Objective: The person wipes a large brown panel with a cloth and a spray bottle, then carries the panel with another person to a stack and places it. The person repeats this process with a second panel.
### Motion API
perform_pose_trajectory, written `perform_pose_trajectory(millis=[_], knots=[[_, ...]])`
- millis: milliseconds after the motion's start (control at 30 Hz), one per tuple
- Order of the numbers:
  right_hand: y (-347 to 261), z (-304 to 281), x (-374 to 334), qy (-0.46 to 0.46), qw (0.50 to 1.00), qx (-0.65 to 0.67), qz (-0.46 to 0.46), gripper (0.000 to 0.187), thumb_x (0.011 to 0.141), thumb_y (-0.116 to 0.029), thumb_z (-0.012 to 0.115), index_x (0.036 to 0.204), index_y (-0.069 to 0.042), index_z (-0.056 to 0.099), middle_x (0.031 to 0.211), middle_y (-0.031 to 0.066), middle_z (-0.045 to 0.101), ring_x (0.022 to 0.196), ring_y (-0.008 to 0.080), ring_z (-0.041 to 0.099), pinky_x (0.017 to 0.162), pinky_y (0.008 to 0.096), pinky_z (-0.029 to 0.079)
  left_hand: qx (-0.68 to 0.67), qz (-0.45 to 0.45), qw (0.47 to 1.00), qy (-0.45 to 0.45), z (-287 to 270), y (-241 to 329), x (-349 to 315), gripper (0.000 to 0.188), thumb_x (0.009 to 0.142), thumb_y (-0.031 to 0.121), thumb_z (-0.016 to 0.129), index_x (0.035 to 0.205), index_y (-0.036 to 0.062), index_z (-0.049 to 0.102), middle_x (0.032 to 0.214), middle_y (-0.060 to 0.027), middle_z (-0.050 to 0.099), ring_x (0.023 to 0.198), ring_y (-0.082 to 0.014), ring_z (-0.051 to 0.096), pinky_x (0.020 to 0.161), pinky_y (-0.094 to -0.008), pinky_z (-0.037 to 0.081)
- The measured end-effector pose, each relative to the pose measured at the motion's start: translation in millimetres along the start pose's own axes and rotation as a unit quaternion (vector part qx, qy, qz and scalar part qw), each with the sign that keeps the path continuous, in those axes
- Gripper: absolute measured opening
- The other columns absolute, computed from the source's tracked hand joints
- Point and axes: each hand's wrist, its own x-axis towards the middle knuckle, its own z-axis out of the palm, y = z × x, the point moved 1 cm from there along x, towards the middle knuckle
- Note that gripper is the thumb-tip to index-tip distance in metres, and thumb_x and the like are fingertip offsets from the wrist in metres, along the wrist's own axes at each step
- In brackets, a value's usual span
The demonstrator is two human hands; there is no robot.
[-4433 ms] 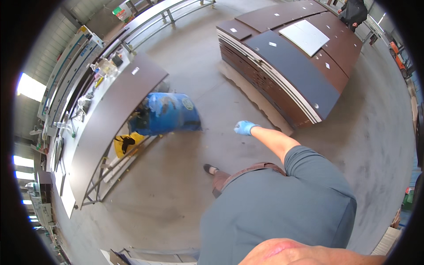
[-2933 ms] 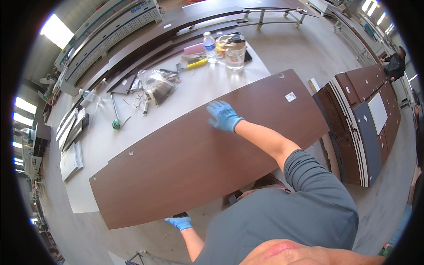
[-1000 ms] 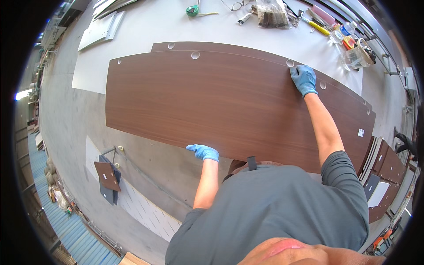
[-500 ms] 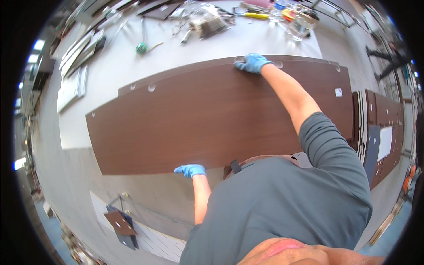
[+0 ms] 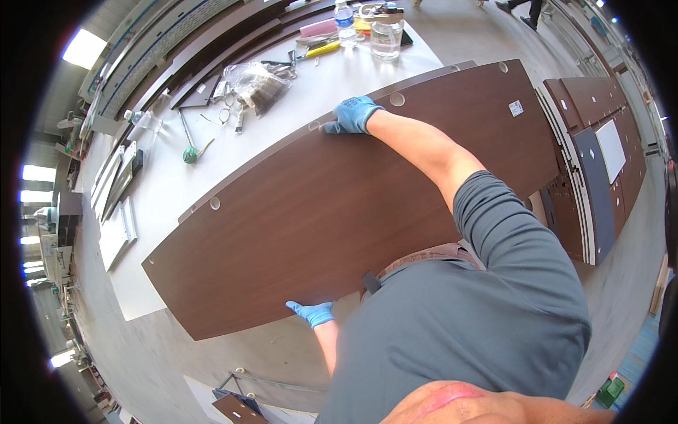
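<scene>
Right hand (image 5: 355, 114), in a blue glove, arm stretched forward and nearly straight, lies on the far long edge of a dark brown wooden panel (image 5: 339, 212); fingers curl over that edge, gripping it, between two round holes drilled near the rim. Left hand (image 5: 313, 312), also blue-gloved, forearm bent close to the body, grips the near long edge of the same panel from below, fingers wrapped around it.

The panel lies flat on a pale grey worktable (image 5: 169, 191), spanning the space between both hands and overhanging the table's near edge at the left hand. A small white label (image 5: 517, 108) sits on the panel to the right of the right hand.

Beyond the right hand, on the table: a clear plastic bag of small parts (image 5: 258, 85), a yellow-handled tool (image 5: 321, 50), a plastic water bottle (image 5: 345, 15) and a glass jar (image 5: 385, 34). A green-handled tool (image 5: 189, 154) lies farther left.

Right of both hands, stacked brown and grey panels (image 5: 593, 148) stand on the grey concrete floor (image 5: 233, 353), which continues below the left hand.
</scene>
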Motion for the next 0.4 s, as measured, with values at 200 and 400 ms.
perform_pose_trajectory(millis=[200, 400], knots=[[61.4, -14.3, -90.9, 0.043, 0.999, 0.016, 0.009, 0.078, 0.092, -0.074, 0.047, 0.099, -0.001, 0.074, 0.101, 0.0229, 0.072, 0.099, 0.0392, 0.070, 0.088, 0.0463, 0.052, -0.026, -0.034, 0.997, -0.068, -17.9, -57.4, -42.2, 0.090, 0.089, 0.082, 0.031, 0.156, 0.0213, 0.037, 0.163, -0.0043, 0.031, 0.149, -0.0319, 0.026, 0.118, -0.0571, 0.025], [132.3, 4.5, -193.3, 0.048, 0.998, 0.048, 0.003, 0.072, 0.093, -0.070, 0.050, 0.104, -0.004, 0.075, 0.101, 0.0230, 0.073, 0.101, 0.0369, 0.070, 0.093, 0.0455, 0.052, 0.080, 0.095, 0.953, -0.277, -61.2, -131.8, -82.5, 0.089, 0.091, 0.079, 0.033, 0.157, 0.0195, 0.033, 0.164, -0.0032, 0.029, 0.149, -0.0299, 0.026, 0.120, -0.0542, 0.024]])
